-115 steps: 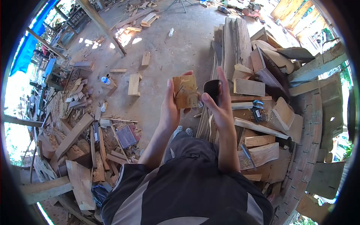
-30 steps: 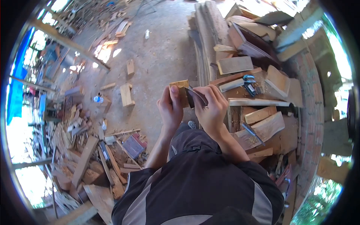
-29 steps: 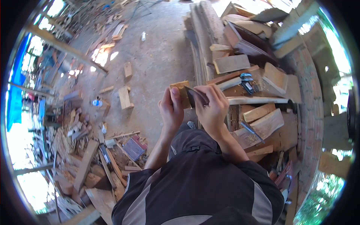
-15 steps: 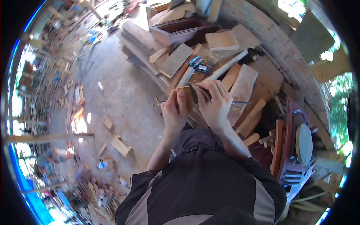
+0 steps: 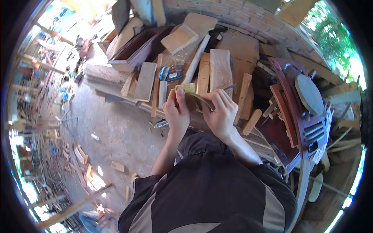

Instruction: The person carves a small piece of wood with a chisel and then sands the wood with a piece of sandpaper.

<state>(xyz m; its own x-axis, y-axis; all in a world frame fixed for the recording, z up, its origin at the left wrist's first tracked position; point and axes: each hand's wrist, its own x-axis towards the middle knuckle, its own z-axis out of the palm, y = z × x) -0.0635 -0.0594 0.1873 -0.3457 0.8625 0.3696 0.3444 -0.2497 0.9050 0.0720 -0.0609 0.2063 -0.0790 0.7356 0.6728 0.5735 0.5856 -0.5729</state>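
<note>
My left hand [image 5: 177,112] is closed on a small yellowish wooden piece [image 5: 189,87], its thumb pressed against the piece's face. To its right, my right hand [image 5: 220,113] wraps round a thin dark flat piece [image 5: 205,101], which leans against or very near the wooden one. Past my right fingers sticks out a slim dark rod [image 5: 230,87]; whether the same hand holds it I cannot tell. Both hands are in front of my body, over the near edge of the bench.
Boards [image 5: 220,70] and blue-black tools [image 5: 175,75] lie on the workbench [image 5: 243,48]. A dark red drawer box [image 5: 142,46] stands at the back left. Dark red furniture with a round disc [image 5: 309,94] is at the right. Wood scraps [image 5: 118,167] lie on the floor.
The view has turned to the right, so the bench and its boards appear further left. The wooden piece and the dark flat piece are still in my hands, with more of the wooden face showing.
</note>
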